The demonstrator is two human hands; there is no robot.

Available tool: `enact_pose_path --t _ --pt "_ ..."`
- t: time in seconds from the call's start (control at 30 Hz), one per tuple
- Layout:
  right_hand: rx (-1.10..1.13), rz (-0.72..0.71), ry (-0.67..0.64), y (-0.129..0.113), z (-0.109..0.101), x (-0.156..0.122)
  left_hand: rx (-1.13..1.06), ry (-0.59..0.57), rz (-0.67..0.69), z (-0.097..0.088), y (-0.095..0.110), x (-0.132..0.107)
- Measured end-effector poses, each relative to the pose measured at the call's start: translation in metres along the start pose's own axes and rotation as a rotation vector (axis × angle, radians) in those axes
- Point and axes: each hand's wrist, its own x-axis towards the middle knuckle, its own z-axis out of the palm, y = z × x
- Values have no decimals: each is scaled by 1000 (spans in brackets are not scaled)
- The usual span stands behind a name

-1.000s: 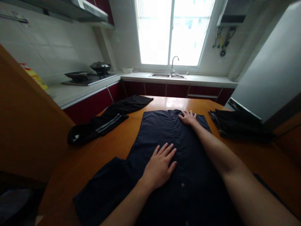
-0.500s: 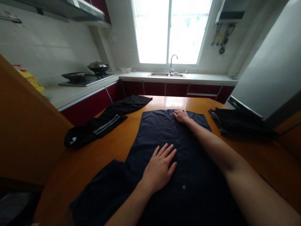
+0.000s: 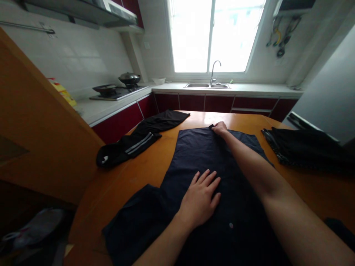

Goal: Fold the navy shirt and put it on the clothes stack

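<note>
A dark navy shirt [image 3: 191, 147] is spread over the wooden table, its hem at the far side and one short sleeve [image 3: 133, 210] out to the left. A pale button [image 3: 231, 225] shows near the front. My left hand [image 3: 201, 197] lies flat on the middle of the shirt, fingers spread. At the far hem, my right hand [image 3: 220, 128] pinches the edge of the cloth, and a small bit of it lifts beside the fingertips. My right forearm crosses the right part of the shirt and hides some of it.
A black garment with grey stripes [image 3: 133, 142] lies on the table's left side. Folded dark clothes [image 3: 307, 147] are stacked at the right. Beyond the wooden table [image 3: 144, 162] are a counter with a sink [image 3: 206, 85], and a stove with pans [image 3: 129, 78].
My right hand has gone from resting flat near the hem to gripping the hem's edge. My left hand stays on the shirt. The camera view has turned slightly left.
</note>
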Motion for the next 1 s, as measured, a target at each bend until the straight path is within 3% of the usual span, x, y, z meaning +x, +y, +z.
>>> enact_pose_path --t 0.1,0.2,0.3,0.37,0.47,0.53,0.57,0.67,0.87,0.93,1.0 --pt "-47 48 47 8 0 -9 -1 6 0 0 0 0" --pt "-128 62 178 9 2 -22 -2 2 -8 -1 0 0" --pt "-171 -99 292 -2 5 -39 0 0 -10 -1 1 -1" --pt "-144 -396 182 -14 8 -58 6 0 -7 -1 1 -1" --pt "-98 -894 -186 -25 16 -98 17 9 -8 -2 2 -1" --pt "-82 -1062 -375 -25 22 -120 20 15 -11 -2 3 -1" --pt "-81 -1080 -419 -22 24 -126 19 14 -11 -2 3 -1" --pt "-136 -948 -410 -13 25 -113 9 0 -11 -3 2 0" --pt "-313 -496 -315 -9 11 -26 -1 -23 -14 -3 1 1" --pt "-319 -427 -243 -13 5 -19 3 -24 -16 -2 0 1" --pt "-277 -477 -173 -16 -1 -31 5 -27 -14 -2 -1 1"
